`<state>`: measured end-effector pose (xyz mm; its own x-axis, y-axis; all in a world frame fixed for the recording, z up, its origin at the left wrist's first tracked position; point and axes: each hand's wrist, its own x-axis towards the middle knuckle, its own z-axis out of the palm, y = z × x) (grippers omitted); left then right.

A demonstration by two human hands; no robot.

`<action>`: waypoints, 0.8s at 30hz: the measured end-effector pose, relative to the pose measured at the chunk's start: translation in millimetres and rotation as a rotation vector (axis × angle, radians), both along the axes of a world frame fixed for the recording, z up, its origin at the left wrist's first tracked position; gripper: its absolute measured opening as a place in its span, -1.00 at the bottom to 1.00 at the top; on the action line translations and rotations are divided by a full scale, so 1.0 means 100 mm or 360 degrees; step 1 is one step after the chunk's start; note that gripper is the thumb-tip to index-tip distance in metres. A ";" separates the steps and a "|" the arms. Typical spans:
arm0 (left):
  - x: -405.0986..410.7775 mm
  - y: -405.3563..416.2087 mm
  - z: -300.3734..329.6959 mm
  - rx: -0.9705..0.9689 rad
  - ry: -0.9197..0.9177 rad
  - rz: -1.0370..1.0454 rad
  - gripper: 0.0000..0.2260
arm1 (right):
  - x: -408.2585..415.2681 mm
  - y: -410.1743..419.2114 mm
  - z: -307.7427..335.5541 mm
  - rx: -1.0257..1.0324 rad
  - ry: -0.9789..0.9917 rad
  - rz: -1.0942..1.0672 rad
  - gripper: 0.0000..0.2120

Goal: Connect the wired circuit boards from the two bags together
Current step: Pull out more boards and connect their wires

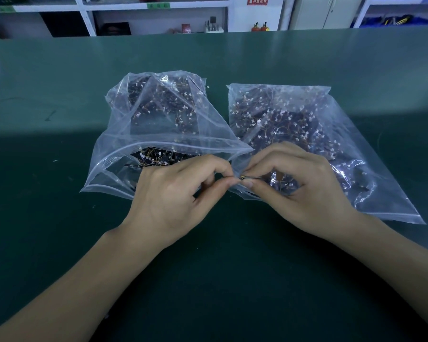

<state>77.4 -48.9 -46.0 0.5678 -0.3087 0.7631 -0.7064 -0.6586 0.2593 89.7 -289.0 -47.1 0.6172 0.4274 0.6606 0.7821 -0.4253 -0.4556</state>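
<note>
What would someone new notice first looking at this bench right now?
Probably the two hands meeting at the centre: the left hand and the right hand pinch a small wired piece between their fingertips, just above the green table. Behind them lie two clear plastic bags full of dark circuit boards with white connectors, the left bag with its mouth gaping open towards the person, the right bag lying flatter.
</note>
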 end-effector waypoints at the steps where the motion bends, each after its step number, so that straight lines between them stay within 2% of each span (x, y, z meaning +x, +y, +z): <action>1: 0.00 0.00 0.00 -0.0014 -0.0007 -0.0006 -0.83 | 0.00 0.00 0.00 -0.0006 -0.0002 -0.0002 -0.96; 3: 0.00 0.00 -0.01 -0.0046 0.0007 0.0007 -0.84 | 0.00 -0.01 0.01 -0.0034 -0.0011 -0.0031 -0.93; 9: 0.00 0.01 0.02 -0.0078 0.0130 0.0138 -0.88 | 0.04 -0.06 0.01 -0.0257 0.0009 -0.0111 -0.65; 13: -0.01 0.02 0.03 -0.0096 0.0117 0.0110 -0.91 | 0.05 -0.07 0.02 -0.0395 -0.0008 -0.0114 -0.58; 18: -0.02 0.02 0.00 -0.0177 0.0085 -0.0051 -0.89 | 0.06 -0.10 -0.01 -0.0105 0.0031 -0.0170 -0.55; 24: 0.01 -0.01 -0.05 0.0099 0.0076 -0.0084 -0.87 | 0.07 -0.08 -0.02 0.0021 0.0005 -0.0177 -0.63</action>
